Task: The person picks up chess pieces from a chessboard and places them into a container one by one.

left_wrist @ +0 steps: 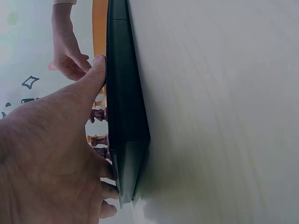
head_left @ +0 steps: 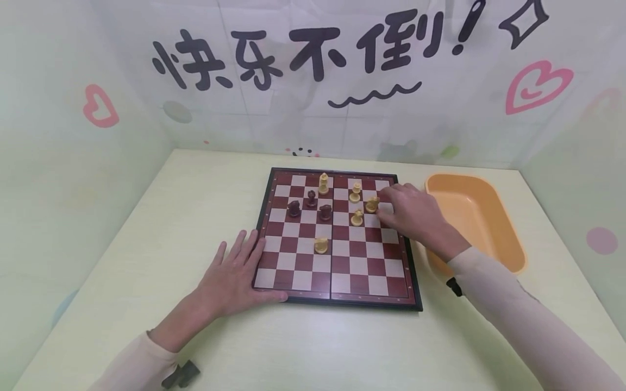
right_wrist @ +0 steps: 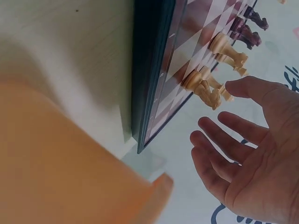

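A folding chessboard point(head_left: 355, 282) with red and white squares lies on the table. My left hand point(head_left: 227, 282) rests at its front left corner, fingers spread over the left edge, thumb along the front edge. Over the right side, my right hand point(head_left: 415, 212) is beside a cream knight point(head_left: 371, 205). In the right wrist view, a gap shows between its thumb and fingers, with the knight point(right_wrist: 205, 93) just off the tips. More cream pieces stand nearby, including one taller piece point(head_left: 323, 184). Another cream knight point(head_left: 320, 245) stands nearer the front. Several dark pieces, among them a knight point(head_left: 294, 208), are left of centre.
An orange plastic tub point(head_left: 511, 239) stands right of the board, partly behind my right wrist. Pale table surface point(head_left: 195, 206) extends around the board. Walls covered in a printed sheet point(head_left: 293, 119) with hearts and black lettering enclose the back and sides.
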The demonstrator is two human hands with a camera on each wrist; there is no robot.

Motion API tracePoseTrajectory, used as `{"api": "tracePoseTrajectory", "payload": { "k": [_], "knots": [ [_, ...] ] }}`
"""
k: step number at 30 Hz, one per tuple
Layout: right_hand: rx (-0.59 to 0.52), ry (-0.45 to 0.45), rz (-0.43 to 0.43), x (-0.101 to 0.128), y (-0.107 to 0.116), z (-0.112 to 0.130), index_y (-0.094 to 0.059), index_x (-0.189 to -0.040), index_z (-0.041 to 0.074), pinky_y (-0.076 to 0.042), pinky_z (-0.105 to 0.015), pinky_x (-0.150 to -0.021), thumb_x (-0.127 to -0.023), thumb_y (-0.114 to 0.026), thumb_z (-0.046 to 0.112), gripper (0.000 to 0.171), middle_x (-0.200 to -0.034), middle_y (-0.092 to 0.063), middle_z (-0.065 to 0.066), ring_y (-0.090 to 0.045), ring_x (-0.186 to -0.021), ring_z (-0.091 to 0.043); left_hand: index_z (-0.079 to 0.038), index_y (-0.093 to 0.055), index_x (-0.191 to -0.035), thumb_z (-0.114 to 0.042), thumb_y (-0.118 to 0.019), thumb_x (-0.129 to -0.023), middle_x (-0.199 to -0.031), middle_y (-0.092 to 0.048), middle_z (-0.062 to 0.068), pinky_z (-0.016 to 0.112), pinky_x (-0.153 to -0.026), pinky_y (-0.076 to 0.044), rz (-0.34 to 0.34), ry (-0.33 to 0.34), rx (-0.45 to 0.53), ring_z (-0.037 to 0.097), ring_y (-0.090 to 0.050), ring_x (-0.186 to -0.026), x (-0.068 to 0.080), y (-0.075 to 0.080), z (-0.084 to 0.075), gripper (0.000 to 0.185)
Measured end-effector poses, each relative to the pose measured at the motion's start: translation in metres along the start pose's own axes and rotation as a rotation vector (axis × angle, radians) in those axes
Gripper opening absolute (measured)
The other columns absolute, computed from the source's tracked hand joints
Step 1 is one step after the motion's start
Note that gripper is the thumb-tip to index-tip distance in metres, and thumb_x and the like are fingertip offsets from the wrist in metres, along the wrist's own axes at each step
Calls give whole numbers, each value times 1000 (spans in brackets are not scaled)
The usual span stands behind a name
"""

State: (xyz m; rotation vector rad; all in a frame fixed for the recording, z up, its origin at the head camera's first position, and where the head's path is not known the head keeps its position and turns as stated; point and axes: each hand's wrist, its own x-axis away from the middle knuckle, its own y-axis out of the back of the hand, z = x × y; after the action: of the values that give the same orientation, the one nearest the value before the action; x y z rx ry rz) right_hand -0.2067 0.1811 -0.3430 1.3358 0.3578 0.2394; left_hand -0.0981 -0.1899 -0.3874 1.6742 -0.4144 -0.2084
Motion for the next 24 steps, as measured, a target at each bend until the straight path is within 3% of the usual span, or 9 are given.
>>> {"api": "tracePoseTrajectory", "payload": {
  "k": [7, 18, 24],
  "knots": [
    [30, -40, 45, -15, -4, 5, -71, -117, 2, -55, -45, -65, -90, -69, 23, 34, -100, -69, -12, -60, -86, -28, 4, -28, -158, -93, -45, -77, -164, -19, 24, 65, -117, -12, 3, 5, 8, 43, -12, -151, 1, 0, 1, 127],
    [15, -65, 107, -24, -9, 3, -74, -114, 1, -57, -45, -71, -96, -72, 27, 32, -105, -73, -16, -66, -85, -27, 4, -29, -157, -93, -44, -77, -164, -20, 24, 64, -117, -12, -1, 4, 14, 43, -11, -152, 0, 0, 0, 127],
    [11, -60, 118, -27, -11, 4, -76, -111, 3, -56, -40, -66, -97, -72, 25, 27, -100, -73, -13, -63, -78, -24, 4, -29, -157, -93, -46, -77, -164, -20, 24, 64, -118, -12, 8, 11, 15, 43, -11, -152, 1, 1, 0, 127]
  ]
}}
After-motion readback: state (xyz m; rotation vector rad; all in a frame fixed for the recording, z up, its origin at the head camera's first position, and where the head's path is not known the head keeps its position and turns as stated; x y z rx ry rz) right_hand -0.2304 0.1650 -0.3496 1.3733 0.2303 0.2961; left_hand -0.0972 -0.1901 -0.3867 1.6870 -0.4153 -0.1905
